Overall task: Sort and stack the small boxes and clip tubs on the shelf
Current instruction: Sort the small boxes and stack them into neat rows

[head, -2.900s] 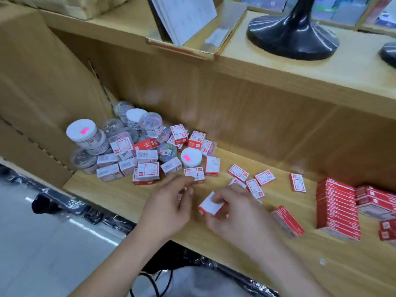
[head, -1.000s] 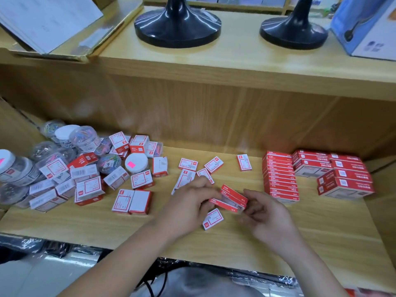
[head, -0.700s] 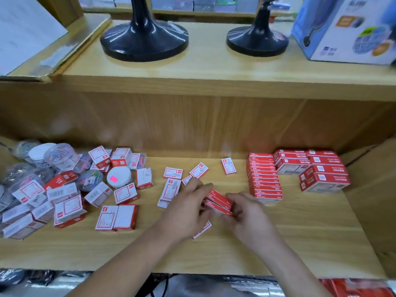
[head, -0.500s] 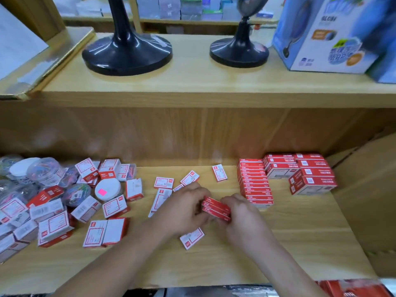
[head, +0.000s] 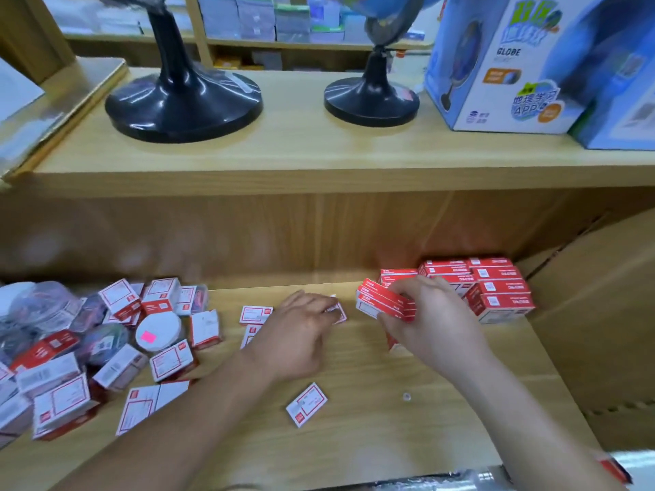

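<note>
Holding a short stack of red boxes (head: pixel 386 306) in a curled grip, the right hand (head: pixel 437 327) hovers beside the neat pile (head: pixel 496 290); an uneven squeeze could fan them out and spill them. The left hand (head: pixel 294 338) reaches a loose box (head: pixel 338 312), its grip unclear. Clip tubs (head: pixel 157 331) crowd the left of the wooden shelf (head: pixel 372 430); globe stands (head: pixel 184 108) sit above.

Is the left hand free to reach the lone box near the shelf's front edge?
Probably yes: the lone box lies uncovered on bare shelf beside that wrist; the left hand only has fingers on another box farther back.
</note>
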A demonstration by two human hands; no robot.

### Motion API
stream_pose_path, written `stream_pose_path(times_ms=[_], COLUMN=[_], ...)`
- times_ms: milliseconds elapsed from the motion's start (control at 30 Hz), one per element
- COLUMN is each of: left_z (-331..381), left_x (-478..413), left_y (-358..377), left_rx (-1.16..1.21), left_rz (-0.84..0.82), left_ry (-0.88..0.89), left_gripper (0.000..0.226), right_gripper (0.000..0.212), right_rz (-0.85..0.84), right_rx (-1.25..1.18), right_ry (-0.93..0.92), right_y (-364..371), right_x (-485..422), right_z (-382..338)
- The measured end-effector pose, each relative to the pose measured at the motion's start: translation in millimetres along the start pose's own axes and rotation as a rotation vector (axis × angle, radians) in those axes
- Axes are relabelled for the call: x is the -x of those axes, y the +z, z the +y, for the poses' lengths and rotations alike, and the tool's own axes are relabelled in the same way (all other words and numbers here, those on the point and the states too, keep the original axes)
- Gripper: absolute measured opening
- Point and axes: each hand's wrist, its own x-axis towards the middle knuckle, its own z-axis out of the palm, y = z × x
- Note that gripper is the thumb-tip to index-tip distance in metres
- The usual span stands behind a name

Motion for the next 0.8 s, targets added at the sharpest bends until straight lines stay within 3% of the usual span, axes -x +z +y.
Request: stream_pose_path(times_ms=[167,300,400,533,633,800], left_z=[-0.9,-10.7,-6.3,6.8,11.8,24.6], left_x=[38.9,28.1,1.3,-32.4,-42.4,-56.8], left_y=[-7.8,-18.5,-25.5,-18.1,-5.0,8.8], left_rx=[0.085,0.244,0.218,0.025,-0.104,-0.148], left_rz=[0.078,0.208,0.12,0.02,0.012,0.046], left_ry=[0.024,-0.236,-0.401,-0.484,-0.519,-0.572], left_gripper=[0.039,0.027,0.034,0.041,0.049,0.048], right_gripper=[0.035,0.037,0.04,0.045,0.02,0.013], right_rz=[-0.055,-0.084,-0.032,0.095,0.236,0.302], right_rx=[0.197,0.315,0.393,0.258,0.1,-0.035], right_ry=[-0.226,-0.273,-0.244,-0.22,-0.181,-0.068], right_y=[30.4,51.1,62.2,55.4,40.3,24.3], right_x=[-35.0,-50.9,-53.1,-42.8,-25.1,1.5], right_z=[-13.0,-14.6,-7.3,0.9,11.5,32.3])
